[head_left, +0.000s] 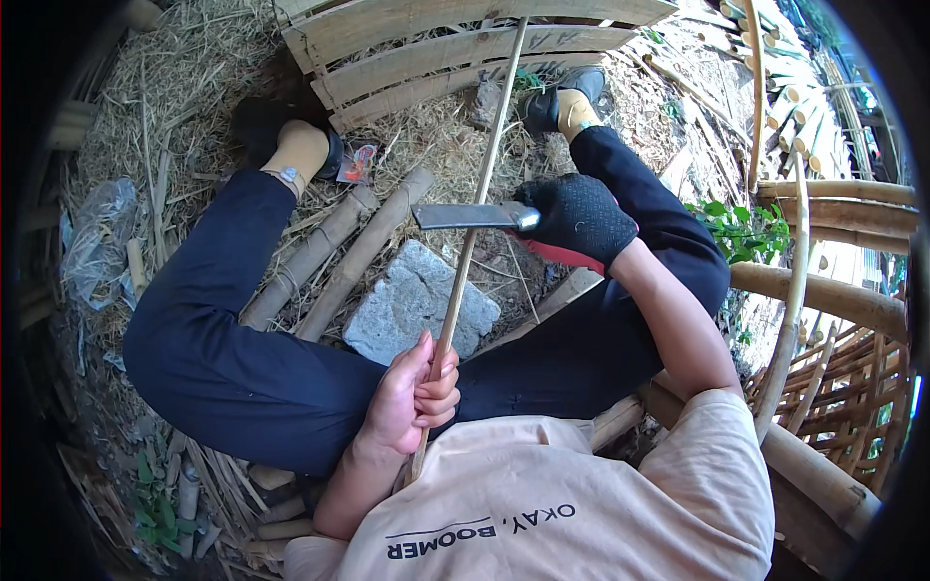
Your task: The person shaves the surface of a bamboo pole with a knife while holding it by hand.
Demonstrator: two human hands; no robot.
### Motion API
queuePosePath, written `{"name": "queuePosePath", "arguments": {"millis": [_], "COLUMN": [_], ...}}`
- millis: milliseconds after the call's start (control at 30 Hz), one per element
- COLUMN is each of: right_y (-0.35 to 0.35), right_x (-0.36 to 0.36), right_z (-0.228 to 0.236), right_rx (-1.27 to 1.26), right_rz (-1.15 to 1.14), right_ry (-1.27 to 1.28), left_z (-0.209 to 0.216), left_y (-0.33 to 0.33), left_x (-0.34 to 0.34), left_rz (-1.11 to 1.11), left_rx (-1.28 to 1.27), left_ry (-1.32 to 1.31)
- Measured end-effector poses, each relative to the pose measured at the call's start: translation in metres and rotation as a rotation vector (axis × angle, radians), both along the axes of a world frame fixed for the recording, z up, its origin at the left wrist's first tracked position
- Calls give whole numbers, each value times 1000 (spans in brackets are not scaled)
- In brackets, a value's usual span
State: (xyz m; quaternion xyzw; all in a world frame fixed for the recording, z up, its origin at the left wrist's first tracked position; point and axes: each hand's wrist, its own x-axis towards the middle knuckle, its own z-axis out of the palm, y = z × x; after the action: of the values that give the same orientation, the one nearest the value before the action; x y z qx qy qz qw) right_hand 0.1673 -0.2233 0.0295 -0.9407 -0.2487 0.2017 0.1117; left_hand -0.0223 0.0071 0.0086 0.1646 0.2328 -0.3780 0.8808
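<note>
My bare left hand is closed around the lower part of a long thin bamboo strip. The strip slants up and away from my lap, its far end lying over a slatted wooden crate. My right hand, in a black glove with a red palm, grips a broad-bladed knife. The handle is mostly hidden inside the glove. Its flat, square-ended blade points left and crosses the strip above my left hand; whether it touches the strip I cannot tell. A grey stone block lies on the ground below the blade.
Between my spread legs lie two bamboo poles. Straw covers the ground at left, with a clear plastic bag on it. Stacked cut bamboo fills the far right. A bamboo frame and woven basketwork stand at right.
</note>
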Motion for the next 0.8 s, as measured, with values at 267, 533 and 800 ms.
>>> {"name": "queuePosePath", "arguments": {"millis": [267, 533, 800], "right_y": [13, 1, -43], "right_x": [-23, -10, 41], "right_z": [7, -16, -28], "right_rx": [-70, -66, -79], "right_rz": [86, 111, -80], "right_ry": [172, 12, -428], "left_z": [5, 7, 10], "left_y": [-7, -13, -9], "left_x": [2, 4, 0], "left_rz": [-89, -80, -76], "left_rx": [247, 337, 283], "left_ry": [5, 7, 14]}}
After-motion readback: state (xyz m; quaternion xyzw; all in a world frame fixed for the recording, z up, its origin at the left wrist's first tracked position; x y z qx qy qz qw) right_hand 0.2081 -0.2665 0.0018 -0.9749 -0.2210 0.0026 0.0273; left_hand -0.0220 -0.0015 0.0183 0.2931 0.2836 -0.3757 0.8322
